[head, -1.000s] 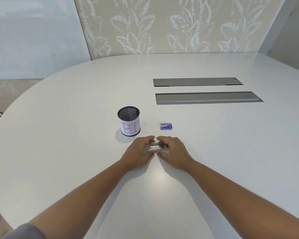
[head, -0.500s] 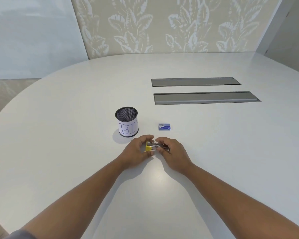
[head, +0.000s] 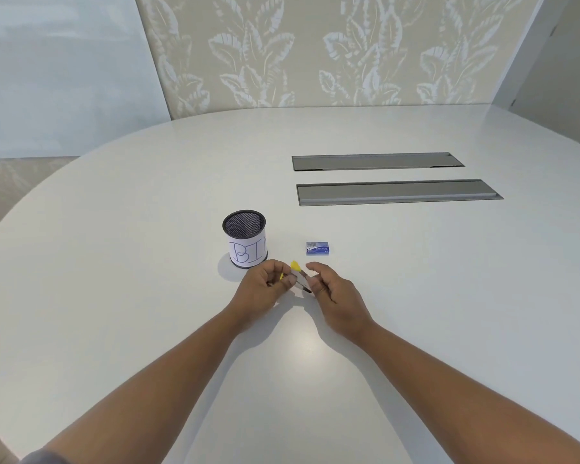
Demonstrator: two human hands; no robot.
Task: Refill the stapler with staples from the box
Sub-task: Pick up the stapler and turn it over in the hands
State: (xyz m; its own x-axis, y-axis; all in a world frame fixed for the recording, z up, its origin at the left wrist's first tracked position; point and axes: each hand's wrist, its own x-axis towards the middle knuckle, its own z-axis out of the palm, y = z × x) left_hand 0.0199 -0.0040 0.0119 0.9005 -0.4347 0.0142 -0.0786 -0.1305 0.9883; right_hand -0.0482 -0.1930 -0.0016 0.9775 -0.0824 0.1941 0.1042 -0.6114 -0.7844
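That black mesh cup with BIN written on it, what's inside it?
The mesh cup looks dark inside: only black mesh wall shows through its open top. Nothing pokes above the rim. Its bottom is hidden by the near wall and paper label, so small contents cannot be ruled out.

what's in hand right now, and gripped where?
The stapler, between both hands. The left hand pinches its end by the yellow part; the right hand has a fingertip grip on the other end. The staple box lies untouched on the table.

Bright and soft all over, with a shiny white spot on the table (head: 310, 344), faint shadows under the arms, and bent, stretched edges.
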